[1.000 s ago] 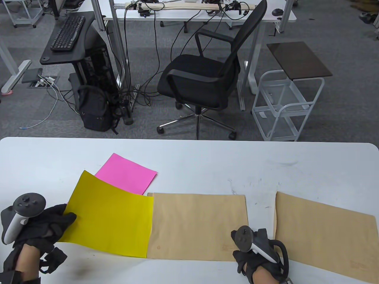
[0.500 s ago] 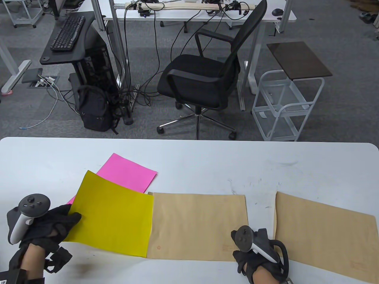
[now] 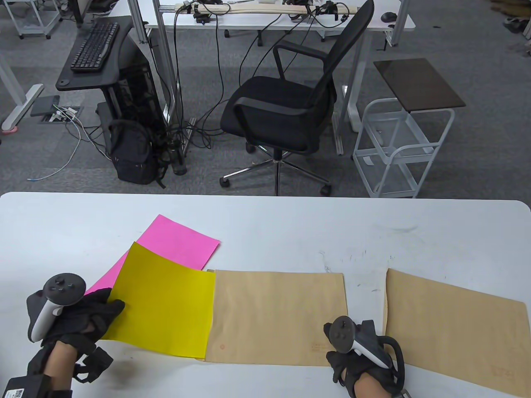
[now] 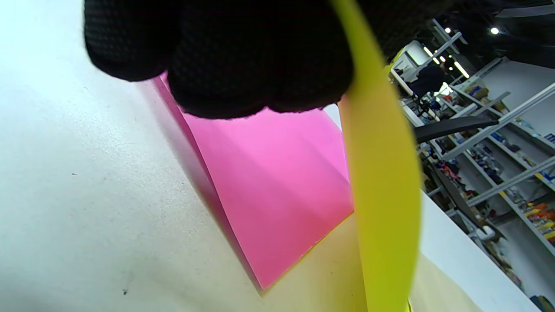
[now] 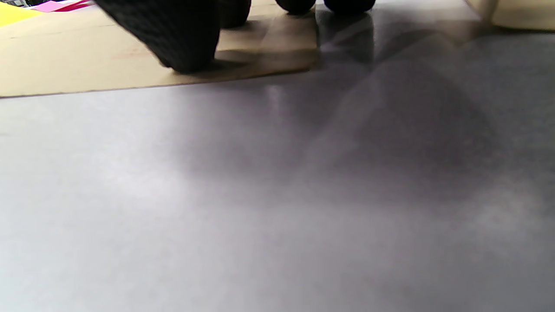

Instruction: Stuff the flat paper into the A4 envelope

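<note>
A yellow sheet of paper (image 3: 166, 302) lies partly inside the left end of a brown A4 envelope (image 3: 278, 317) on the white table (image 3: 265, 224). My left hand (image 3: 89, 311) grips the yellow sheet's left edge; in the left wrist view the sheet (image 4: 381, 186) curves up between the gloved fingers (image 4: 243, 56). My right hand (image 3: 356, 360) presses its fingers (image 5: 182, 39) on the envelope's near right corner (image 5: 130, 60) and holds it flat.
A pink sheet (image 3: 174, 246) lies under and behind the yellow one; it also shows in the left wrist view (image 4: 269, 182). A second brown envelope (image 3: 452, 327) lies at the right. An office chair (image 3: 286, 107) and a white cart (image 3: 406, 145) stand beyond the far edge.
My left hand has moved right with the yellow sheet, sliding it further into the envelope. More of the pink sheet shows. The right hand has not moved.
</note>
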The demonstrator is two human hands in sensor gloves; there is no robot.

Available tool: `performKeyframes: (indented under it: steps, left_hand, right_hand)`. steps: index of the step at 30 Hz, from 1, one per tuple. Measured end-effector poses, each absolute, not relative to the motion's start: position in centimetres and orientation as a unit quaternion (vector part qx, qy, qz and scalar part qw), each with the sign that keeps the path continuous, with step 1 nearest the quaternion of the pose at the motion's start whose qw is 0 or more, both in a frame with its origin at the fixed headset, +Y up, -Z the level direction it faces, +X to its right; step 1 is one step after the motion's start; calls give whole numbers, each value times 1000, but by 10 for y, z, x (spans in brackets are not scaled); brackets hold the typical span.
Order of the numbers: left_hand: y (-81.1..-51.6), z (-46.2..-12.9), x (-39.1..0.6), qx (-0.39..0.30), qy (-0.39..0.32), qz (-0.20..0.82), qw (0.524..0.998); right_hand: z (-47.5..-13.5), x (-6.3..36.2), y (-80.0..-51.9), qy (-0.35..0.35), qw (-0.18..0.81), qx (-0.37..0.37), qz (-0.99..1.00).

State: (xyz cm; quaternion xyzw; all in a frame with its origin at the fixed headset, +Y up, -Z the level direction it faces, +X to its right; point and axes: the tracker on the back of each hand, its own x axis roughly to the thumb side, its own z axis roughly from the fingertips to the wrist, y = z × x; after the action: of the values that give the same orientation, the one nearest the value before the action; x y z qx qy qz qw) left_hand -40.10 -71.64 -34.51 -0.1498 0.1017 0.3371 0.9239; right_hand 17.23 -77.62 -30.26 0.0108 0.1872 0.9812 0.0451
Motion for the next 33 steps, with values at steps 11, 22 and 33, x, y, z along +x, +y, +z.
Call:
performKeyframes:
  steps: [11,22,33]
  left_hand:
    - [-717,-345,-398,-152,97,345,921]
    - [-720,-346,-394,-153,92,352,919]
    - [-724,-347,-386,-148,90,350,921]
  right_hand:
    - [-303,172,-776,187,45,11,981]
    - [-303,172,-776,187,45,11,981]
    - [-302,172,-776,191,48,11,980]
